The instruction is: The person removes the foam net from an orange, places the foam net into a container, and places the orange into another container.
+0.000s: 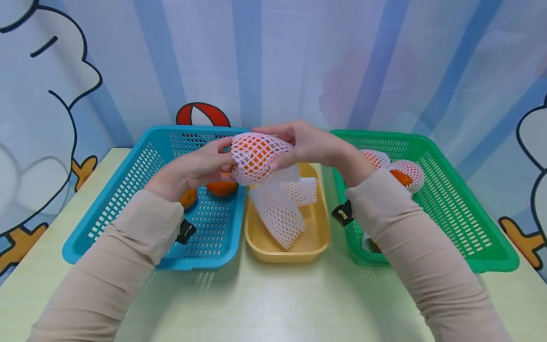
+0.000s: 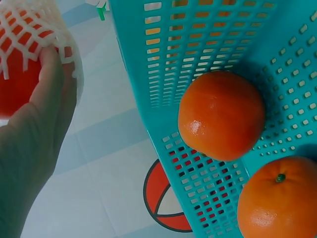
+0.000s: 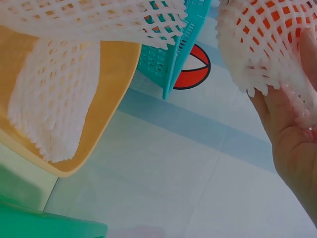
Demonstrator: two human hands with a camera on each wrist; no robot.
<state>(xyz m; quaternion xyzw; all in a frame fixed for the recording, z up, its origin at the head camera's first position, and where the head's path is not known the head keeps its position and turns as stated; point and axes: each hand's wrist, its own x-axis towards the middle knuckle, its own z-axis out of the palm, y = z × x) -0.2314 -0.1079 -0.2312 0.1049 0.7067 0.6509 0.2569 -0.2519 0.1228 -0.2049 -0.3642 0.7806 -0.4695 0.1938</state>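
Note:
Over the gap between the blue and yellow baskets, an orange-red fruit [image 2: 17, 94] sits inside a white foam net sleeve [image 1: 256, 159]. My left hand [image 1: 196, 166] grips it from the left, a finger lying against the net in the left wrist view. From the right, my right hand [image 1: 309, 147] holds the sleeve, fingers over the top and thumb on the near side. The sleeve's loose end hangs toward the right palm in the right wrist view. Below, more foam net sleeves [image 1: 279, 216] lie in the yellow basket [image 1: 316, 232].
On the left stands a blue basket [image 1: 237, 232] with several bare orange fruits [image 2: 222, 115]. To the right, a green basket [image 1: 491, 263] holds several fruits in foam nets [image 1: 410, 175]. A striped curtain [image 1: 282, 61] hangs behind the table [image 1: 273, 304].

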